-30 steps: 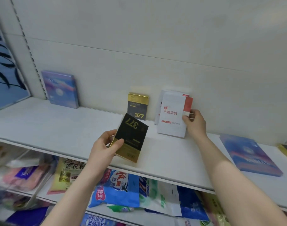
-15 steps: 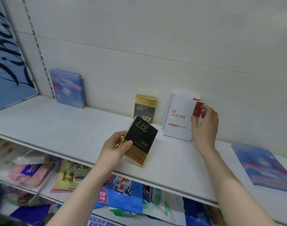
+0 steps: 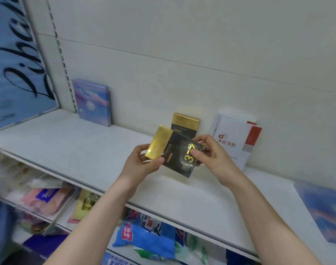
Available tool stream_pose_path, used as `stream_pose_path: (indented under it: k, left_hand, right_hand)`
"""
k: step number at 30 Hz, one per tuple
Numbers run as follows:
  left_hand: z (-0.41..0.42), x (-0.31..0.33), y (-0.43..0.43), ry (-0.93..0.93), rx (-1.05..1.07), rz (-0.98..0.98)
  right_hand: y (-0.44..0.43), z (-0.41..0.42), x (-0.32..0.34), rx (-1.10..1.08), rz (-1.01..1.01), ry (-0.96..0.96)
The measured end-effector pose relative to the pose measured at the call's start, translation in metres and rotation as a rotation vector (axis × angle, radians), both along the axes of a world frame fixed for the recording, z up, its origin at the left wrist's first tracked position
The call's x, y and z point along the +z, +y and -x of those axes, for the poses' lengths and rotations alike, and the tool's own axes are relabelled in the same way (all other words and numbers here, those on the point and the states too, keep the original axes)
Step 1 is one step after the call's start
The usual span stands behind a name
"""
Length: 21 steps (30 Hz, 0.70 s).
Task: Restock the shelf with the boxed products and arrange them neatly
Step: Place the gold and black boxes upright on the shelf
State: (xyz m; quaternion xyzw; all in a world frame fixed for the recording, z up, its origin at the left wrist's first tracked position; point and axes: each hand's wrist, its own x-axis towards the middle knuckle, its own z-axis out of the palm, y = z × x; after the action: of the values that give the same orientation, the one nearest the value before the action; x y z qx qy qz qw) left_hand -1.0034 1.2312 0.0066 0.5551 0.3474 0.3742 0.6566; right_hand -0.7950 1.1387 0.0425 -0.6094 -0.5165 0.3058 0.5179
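Both hands hold a black-and-gold box marked 377 (image 3: pixel 174 153) above the white shelf (image 3: pixel 67 146). My left hand (image 3: pixel 142 165) grips its gold end and my right hand (image 3: pixel 211 155) pinches the black end by the number. Behind it a matching black-and-gold box (image 3: pixel 185 124) stands upright against the back wall. To the right, white boxes with a red corner (image 3: pixel 238 138) lean on the wall. A purple-blue box (image 3: pixel 92 102) stands upright at the back left.
Another blue-purple box (image 3: pixel 324 209) lies flat at the shelf's right end. A large blue sign with black script (image 3: pixel 16 60) fills the left side. Below the shelf lie bagged goods, among them a blue bag (image 3: pixel 150 238) and pink packs (image 3: pixel 46 199).
My right hand let go of the white box and came over to grip the black-and-gold box. The box has turned so its gold end points left and has risen nearer the wall.
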Motion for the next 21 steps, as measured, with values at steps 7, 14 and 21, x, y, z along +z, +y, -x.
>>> stream_pose_path:
  k: [7,14,21]
  left_hand:
    - [0.001,0.002,0.031,0.026,-0.134,-0.127]
    - [-0.005,0.016,0.07,0.273,-0.315,-0.49]
    - [-0.027,0.005,0.123,0.806,-0.379,-0.831]
  right_hand:
    - [0.017,0.013,0.008,-0.135,0.061,-0.32]
    - [0.036,0.023,0.041,-0.126,0.146,-0.625]
    - [0.068,0.008,0.039,-0.249,0.279,-0.704]
